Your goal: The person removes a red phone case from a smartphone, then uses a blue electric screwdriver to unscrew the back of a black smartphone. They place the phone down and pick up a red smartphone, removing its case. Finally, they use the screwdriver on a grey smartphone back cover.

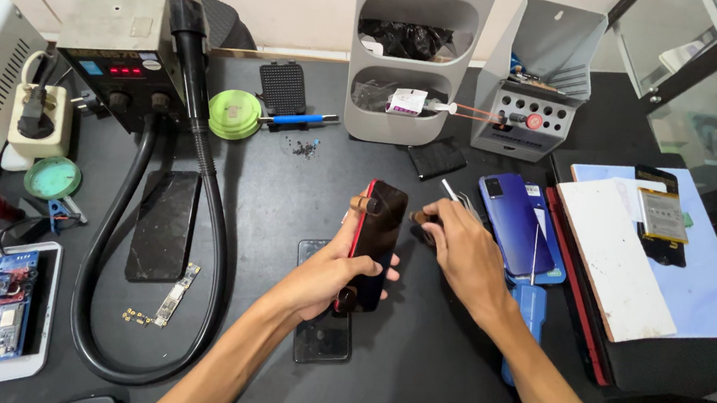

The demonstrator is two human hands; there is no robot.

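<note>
Black bench (pixel 291 188): left hand (pixel 332 272) grips red phone (pixel 375 241) upright; right hand (pixel 465 253) pinching tweezers (pixel 450 192) beside it.

Phone repair workshop: hot-air rework station (pixel 123 46), loose circuit boards (pixel 1 301), tool rack (pixel 526 112), dismantled phones (pixel 506 223).

Bright, even indoor light, apparently from above. Soft, short shadows under hands and forearms on dark bench (pixel 415 351). Faint sheen on glossy black hose (pixel 207 172) and on dark phone screen (pixel 378 229) held at centre. Strong glare far right, where glass panels (pixel 707 101) wash out pale. Wide-angle distortion: edges bow, far shelf unit (pixel 412 61) leans. Centre sharp; slight softness at near left and right corners. No motion blur on hands.
</note>
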